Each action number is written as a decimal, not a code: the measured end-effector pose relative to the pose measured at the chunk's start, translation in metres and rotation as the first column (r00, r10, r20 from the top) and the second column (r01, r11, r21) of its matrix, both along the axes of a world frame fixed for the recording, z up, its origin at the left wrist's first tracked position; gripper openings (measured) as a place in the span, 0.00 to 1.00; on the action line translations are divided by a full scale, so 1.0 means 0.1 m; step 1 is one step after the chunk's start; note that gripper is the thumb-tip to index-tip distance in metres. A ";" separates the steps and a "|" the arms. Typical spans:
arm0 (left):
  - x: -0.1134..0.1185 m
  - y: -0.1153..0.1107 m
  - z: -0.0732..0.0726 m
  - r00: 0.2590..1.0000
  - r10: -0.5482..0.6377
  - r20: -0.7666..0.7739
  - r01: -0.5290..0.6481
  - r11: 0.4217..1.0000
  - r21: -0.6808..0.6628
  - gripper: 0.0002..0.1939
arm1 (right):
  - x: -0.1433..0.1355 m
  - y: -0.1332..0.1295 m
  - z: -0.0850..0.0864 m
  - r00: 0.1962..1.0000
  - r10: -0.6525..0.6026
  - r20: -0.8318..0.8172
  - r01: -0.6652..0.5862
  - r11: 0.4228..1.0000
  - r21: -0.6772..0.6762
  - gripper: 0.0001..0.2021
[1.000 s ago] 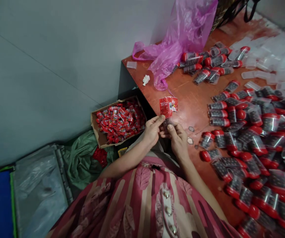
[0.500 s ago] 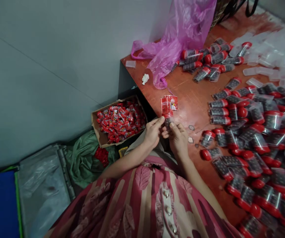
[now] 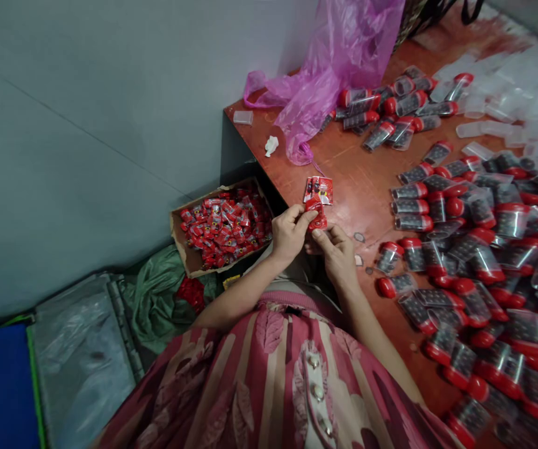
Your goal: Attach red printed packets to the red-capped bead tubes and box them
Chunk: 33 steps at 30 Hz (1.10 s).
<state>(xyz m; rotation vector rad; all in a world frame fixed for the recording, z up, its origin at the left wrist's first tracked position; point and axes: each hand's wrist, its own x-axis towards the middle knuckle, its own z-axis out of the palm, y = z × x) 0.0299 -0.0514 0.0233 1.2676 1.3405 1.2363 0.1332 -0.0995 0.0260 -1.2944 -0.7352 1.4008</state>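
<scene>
A small glossy red packet (image 3: 316,215) is held between my two hands, just off the table's near corner. My left hand (image 3: 290,236) is closed, its thumb and fingertips pinching the packet's left side. My right hand (image 3: 338,252) is closed too, with the thumb at the lower end of the packet and the other fingers curled beneath, partly hidden. Right behind the packet, printed red cards (image 3: 323,189) lie on the table. To the right are many clear tubes with red caps and dark dotted contents (image 3: 411,207).
A cardboard box (image 3: 184,249) full of small red packets stands below the orange-red table (image 3: 343,187), left of my hands. A pink plastic bag (image 3: 325,81) lies at the back. Clear plastic pieces (image 3: 521,93) are heaped far right. Green cloth (image 3: 156,299) is beside the box.
The held piece has turned: its dark lower part showed between my fingers before, and now a red face shows. My left fingers have moved higher over it. The view has shifted slightly.
</scene>
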 end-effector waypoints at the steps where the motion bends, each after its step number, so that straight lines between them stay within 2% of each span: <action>1: 0.00 0.00 0.02 0.997 -0.001 -0.075 0.003 1.000 0.024 0.13 | 0.01 0.01 -0.01 0.999 0.007 -0.039 -0.007 1.000 -0.014 0.14; 5: -0.01 0.02 0.07 0.984 -0.057 -0.169 0.067 0.996 0.055 0.16 | 0.11 0.04 -0.02 0.983 0.031 -0.179 -0.039 0.998 -0.047 0.13; 8: -0.02 0.02 0.04 0.985 -0.117 -0.128 0.124 0.991 0.050 0.15 | 0.20 0.07 0.02 0.966 0.075 -0.249 -0.099 0.992 -0.083 0.12; 9: -0.02 0.02 0.02 0.986 -0.154 -0.061 0.156 0.987 0.027 0.14 | 0.23 0.08 0.04 0.958 0.100 -0.268 -0.129 0.987 -0.093 0.11; 11: 0.00 0.00 -0.02 0.964 -0.205 0.168 0.215 0.975 -0.049 0.15 | 0.28 0.09 0.08 0.940 0.164 -0.301 -0.202 0.974 -0.102 0.11; 14: 0.04 0.00 -0.03 0.859 -0.108 0.500 0.227 0.956 -0.184 0.17 | 0.32 0.07 0.14 0.922 0.235 -0.308 -0.275 0.956 -0.096 0.12; 17: 0.04 0.03 0.01 0.785 0.022 0.619 0.179 0.949 -0.260 0.16 | 0.40 0.03 0.17 0.942 0.213 -0.260 -0.245 0.964 -0.099 0.11; 19: 0.01 0.06 0.03 0.774 0.040 0.632 0.164 0.951 -0.261 0.15 | 0.49 0.01 0.21 0.961 0.168 -0.220 -0.193 0.976 -0.097 0.11; 21: -0.03 0.10 0.05 0.804 -0.020 0.595 0.200 0.950 -0.238 0.12 | 0.60 0.01 0.26 0.979 0.121 -0.164 -0.131 0.990 -0.054 0.11; 24: -0.05 0.13 0.08 0.861 -0.262 0.435 0.370 0.911 -0.183 0.09 | 0.74 0.06 0.39 0.997 0.080 0.008 -0.080 0.992 0.092 0.08; 27: -0.02 0.14 0.16 0.841 -0.520 0.145 0.538 0.833 -0.128 0.08 | 0.83 0.15 0.53 0.954 0.171 0.247 -0.216 0.962 0.168 0.07; 30: 0.02 0.15 0.24 0.760 -0.642 -0.103 0.636 0.767 -0.087 0.07 | 0.86 0.22 0.60 0.859 0.382 0.340 -0.418 0.908 0.036 0.09; 32: 0.02 0.17 0.27 0.725 -0.670 -0.157 0.666 0.741 -0.087 0.07 | 0.86 0.24 0.60 0.843 0.438 0.312 -0.445 0.894 -0.054 0.11; 33: 0.01 0.18 0.28 0.729 -0.666 -0.161 0.661 0.745 -0.091 0.07 | 0.86 0.24 0.59 0.859 0.416 0.297 -0.416 0.907 -0.068 0.11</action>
